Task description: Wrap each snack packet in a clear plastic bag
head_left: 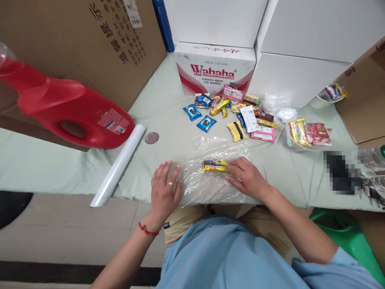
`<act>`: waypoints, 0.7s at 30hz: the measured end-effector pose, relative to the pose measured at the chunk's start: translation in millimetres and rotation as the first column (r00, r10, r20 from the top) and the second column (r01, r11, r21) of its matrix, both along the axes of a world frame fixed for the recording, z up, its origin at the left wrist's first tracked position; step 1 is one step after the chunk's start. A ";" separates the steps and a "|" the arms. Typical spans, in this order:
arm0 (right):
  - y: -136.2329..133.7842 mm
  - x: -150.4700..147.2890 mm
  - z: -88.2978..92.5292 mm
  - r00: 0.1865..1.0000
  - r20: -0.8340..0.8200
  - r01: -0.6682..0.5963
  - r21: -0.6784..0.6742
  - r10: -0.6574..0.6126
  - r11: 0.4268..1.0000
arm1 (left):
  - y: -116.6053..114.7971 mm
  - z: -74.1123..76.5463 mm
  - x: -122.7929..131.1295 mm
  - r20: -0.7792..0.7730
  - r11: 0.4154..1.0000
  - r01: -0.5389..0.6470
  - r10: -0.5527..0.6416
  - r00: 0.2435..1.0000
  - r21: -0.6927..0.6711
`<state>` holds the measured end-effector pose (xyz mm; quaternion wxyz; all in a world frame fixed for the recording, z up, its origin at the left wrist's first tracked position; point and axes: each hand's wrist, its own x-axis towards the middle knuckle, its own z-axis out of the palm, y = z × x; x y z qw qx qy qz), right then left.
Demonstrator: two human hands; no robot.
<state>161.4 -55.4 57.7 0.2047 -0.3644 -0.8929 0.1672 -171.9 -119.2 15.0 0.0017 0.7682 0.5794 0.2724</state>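
In the head view, my left hand (165, 184) lies at the left edge of a clear film (204, 190), fingers spread and loose, gripping nothing that I can see. My right hand (246, 176) reaches over the film from the right, its fingertips at the right end of a yellow snack (215, 168); I cannot tell whether I am pinching it or only touching it. The snack lies flat near the middle of the film, with a darker wrapper (213, 162) close along its far side.

Beyond the film is a pile of snacks (249, 118), in front of the Wahaha box (215, 72). Two blue packets (206, 123) lie at the pile's left side. To my left, on the green cloth (168, 128), are a round disc (151, 137), a white roll (118, 166) jutting past the table edge, and a red bottle (69, 108). Far right, a clear dish (304, 149) holds more packets (319, 134).
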 end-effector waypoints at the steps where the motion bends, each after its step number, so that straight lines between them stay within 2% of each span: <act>1: -11.4 7.9 -0.3 0.999 -0.040 -0.008 -0.021 0.007 1.000 | -2.7 5.1 -2.5 -0.007 0.996 0.090 -0.090 0.996 -0.001; 3: -35.2 22.4 -6.2 0.997 -0.072 -0.036 -0.067 0.031 0.997 | -8.4 12.9 -8.4 -0.005 0.955 0.287 -0.288 0.957 -0.080; 5: -57.4 33.0 -18.2 0.997 -0.064 -0.039 -0.092 0.033 0.995 | -14.7 14.2 -15.7 0.003 0.884 0.426 -0.434 0.901 -0.190; 8: -82.9 39.8 -36.9 0.995 -0.089 0.026 -0.098 -0.035 0.995 | -24.7 4.4 -26.5 -0.023 0.833 0.480 -0.505 0.863 -0.276; 11: -95.1 41.8 -41.0 0.979 -0.180 0.068 -0.144 -0.094 0.987 | -30.0 -4.7 -32.5 0.019 0.840 0.457 -0.473 0.881 -0.291; 14: -91.3 47.1 -27.2 0.970 -0.228 0.030 -0.224 -0.082 0.974 | -22.4 1.1 -31.8 0.135 0.837 0.445 -0.424 0.895 -0.319; 17: -69.1 53.8 -5.7 0.972 -0.222 0.008 -0.279 -0.072 0.960 | 3.1 17.7 -26.6 0.252 0.840 0.395 -0.318 0.914 -0.371; 21: -17.8 52.5 11.3 0.969 -0.152 0.141 -0.316 -0.197 0.938 | 54.9 30.3 -14.2 0.281 0.884 0.232 -0.121 0.952 -0.405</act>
